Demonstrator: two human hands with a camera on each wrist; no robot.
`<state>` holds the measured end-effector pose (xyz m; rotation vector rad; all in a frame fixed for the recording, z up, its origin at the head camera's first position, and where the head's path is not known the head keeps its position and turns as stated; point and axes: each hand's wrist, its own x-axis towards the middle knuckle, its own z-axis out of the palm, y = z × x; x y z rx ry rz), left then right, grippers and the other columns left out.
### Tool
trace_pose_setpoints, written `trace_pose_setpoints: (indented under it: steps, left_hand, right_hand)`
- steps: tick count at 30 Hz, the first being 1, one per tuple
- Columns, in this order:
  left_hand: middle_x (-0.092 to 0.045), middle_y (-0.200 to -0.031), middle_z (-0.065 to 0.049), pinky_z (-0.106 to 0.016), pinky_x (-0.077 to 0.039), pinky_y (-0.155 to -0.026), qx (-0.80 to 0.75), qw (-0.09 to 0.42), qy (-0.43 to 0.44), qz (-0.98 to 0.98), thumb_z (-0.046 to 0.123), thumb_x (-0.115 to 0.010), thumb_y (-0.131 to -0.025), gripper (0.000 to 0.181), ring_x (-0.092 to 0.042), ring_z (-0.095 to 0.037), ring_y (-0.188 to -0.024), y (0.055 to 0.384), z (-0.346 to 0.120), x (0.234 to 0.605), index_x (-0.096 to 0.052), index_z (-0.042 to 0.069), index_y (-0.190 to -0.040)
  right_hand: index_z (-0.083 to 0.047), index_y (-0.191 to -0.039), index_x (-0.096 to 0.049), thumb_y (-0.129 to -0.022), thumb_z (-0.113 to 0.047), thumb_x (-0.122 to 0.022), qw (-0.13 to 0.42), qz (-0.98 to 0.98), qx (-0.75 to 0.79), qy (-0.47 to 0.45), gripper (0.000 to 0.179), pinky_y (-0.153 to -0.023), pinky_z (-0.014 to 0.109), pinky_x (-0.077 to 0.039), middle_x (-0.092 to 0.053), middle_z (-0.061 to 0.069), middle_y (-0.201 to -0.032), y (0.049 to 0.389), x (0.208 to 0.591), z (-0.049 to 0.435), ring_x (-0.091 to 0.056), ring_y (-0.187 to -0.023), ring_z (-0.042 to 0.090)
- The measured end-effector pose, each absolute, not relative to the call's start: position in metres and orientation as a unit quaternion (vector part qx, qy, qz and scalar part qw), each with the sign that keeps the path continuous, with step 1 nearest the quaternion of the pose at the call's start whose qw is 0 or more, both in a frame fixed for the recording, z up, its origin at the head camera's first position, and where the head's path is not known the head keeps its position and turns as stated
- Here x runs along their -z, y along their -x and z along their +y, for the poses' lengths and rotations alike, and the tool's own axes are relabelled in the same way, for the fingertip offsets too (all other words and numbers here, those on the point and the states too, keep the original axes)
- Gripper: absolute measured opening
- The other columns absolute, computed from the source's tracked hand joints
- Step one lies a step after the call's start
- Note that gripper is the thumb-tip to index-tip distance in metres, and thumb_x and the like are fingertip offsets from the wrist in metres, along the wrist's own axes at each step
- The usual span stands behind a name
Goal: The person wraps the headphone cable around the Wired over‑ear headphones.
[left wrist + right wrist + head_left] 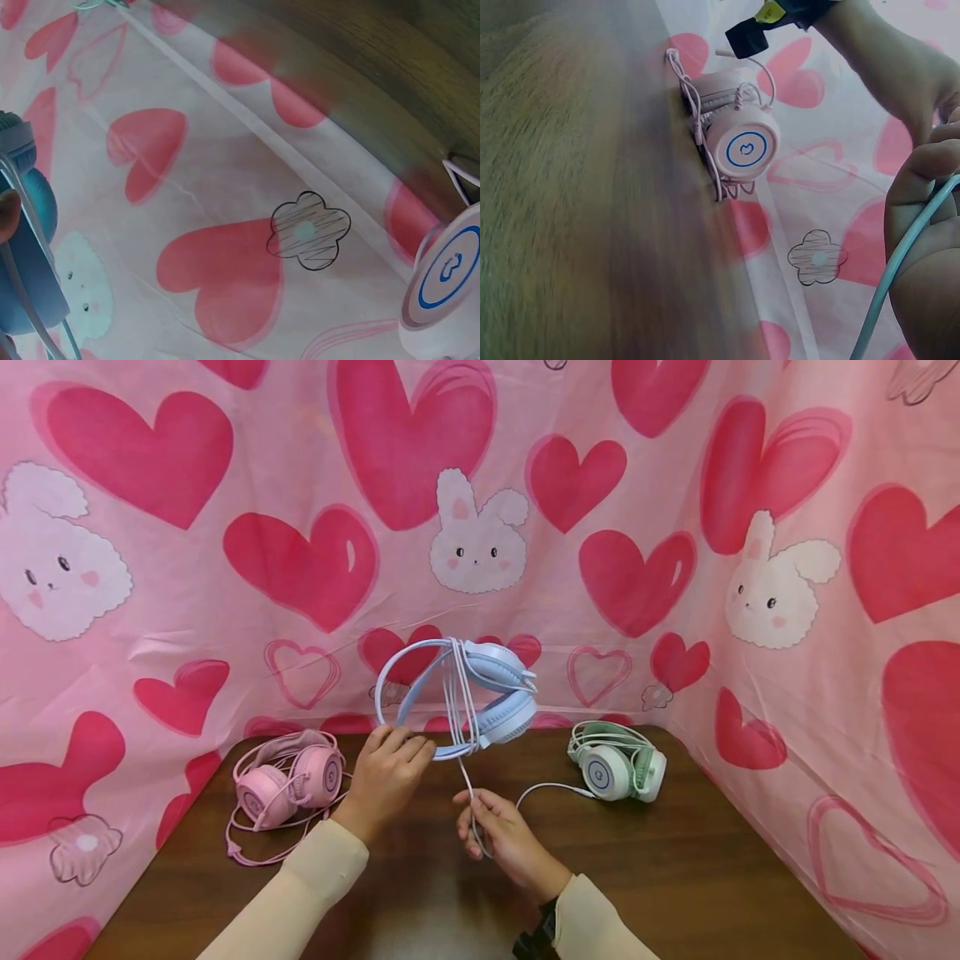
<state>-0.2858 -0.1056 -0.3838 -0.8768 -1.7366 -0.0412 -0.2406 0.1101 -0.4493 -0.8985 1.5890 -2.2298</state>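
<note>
My left hand (386, 777) grips the headband of light-blue headphones (506, 718), held up above the table with the ear cups toward the right. Several turns of their white cable (459, 693) wrap around the headband. Below, my right hand (502, 835) pinches the cable where it comes down from the wraps. The right wrist view shows this cable (900, 262) crossing the palm of the right hand (930, 300). At the left edge of the left wrist view, part of the blue headphones (30, 277) appears beside a fingertip.
Pink headphones (292, 785) with looped cable lie on the brown table (675, 877) at left. Green-and-white headphones (618, 764) lie at right, their cable wound about them. A thin white cable (551, 786) curves from behind my right hand toward them. Heart-patterned cloth (480, 610) hangs around the table.
</note>
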Motion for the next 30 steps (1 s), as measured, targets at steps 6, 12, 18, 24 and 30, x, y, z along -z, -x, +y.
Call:
trace_pose_setpoints:
  steps: [6,12,18,24,30]
  left_hand:
    - [-0.07,-0.087,-0.008,-0.045,-0.046,-0.083,-0.006,0.542,0.383,-0.748,0.011,-0.037,-0.102,0.035,-0.061,-0.029,-0.09,0.288,-0.111,0.389,-0.071,0.004,-0.093]
    - [-0.07,-0.087,-0.008,-0.045,-0.045,-0.086,-0.018,0.518,0.392,-0.76,0.01,-0.036,-0.102,0.036,-0.061,-0.031,-0.091,0.288,-0.115,0.392,-0.071,0.005,-0.094]
    - [-0.068,-0.085,-0.008,-0.044,-0.044,-0.085,-0.032,0.507,0.403,-0.761,0.008,-0.036,-0.1,0.035,-0.06,-0.03,-0.089,0.291,-0.119,0.393,-0.071,0.005,-0.092]
    - [-0.066,-0.081,-0.007,-0.043,-0.045,-0.083,-0.044,0.51,0.412,-0.754,0.005,-0.037,-0.096,0.033,-0.058,-0.029,-0.084,0.296,-0.122,0.398,-0.069,0.005,-0.089]
    - [-0.067,-0.08,-0.006,-0.042,-0.045,-0.082,-0.064,0.499,0.423,-0.754,0.004,-0.034,-0.097,0.036,-0.058,-0.027,-0.082,0.298,-0.127,0.405,-0.069,0.006,-0.088]
  right_hand:
    - [0.008,-0.122,-0.045,-0.106,-0.015,-0.038,0.119,0.578,0.741,0.321,0.029,-0.053,0.022,-0.043,-0.057,0.002,-0.079,0.237,0.445,0.116,-0.05,-0.055,0.01]
    - [0.011,-0.123,-0.044,-0.103,-0.009,-0.043,0.128,0.601,0.721,0.32,0.028,-0.052,0.021,-0.042,-0.057,0.004,-0.08,0.234,0.447,0.123,-0.05,-0.056,0.01]
    - [0.015,-0.124,-0.042,-0.102,-0.009,-0.047,0.131,0.604,0.713,0.331,0.033,-0.053,0.021,-0.043,-0.059,0.005,-0.08,0.234,0.448,0.126,-0.051,-0.056,0.01]
    - [0.014,-0.123,-0.046,-0.101,-0.009,-0.048,0.137,0.613,0.703,0.333,0.031,-0.054,0.022,-0.044,-0.06,0.006,-0.079,0.233,0.444,0.129,-0.052,-0.056,0.01]
    - [0.013,-0.119,-0.051,-0.1,-0.009,-0.052,0.131,0.636,0.685,0.33,0.029,-0.055,0.022,-0.045,-0.061,0.007,-0.079,0.232,0.435,0.135,-0.053,-0.056,0.01]
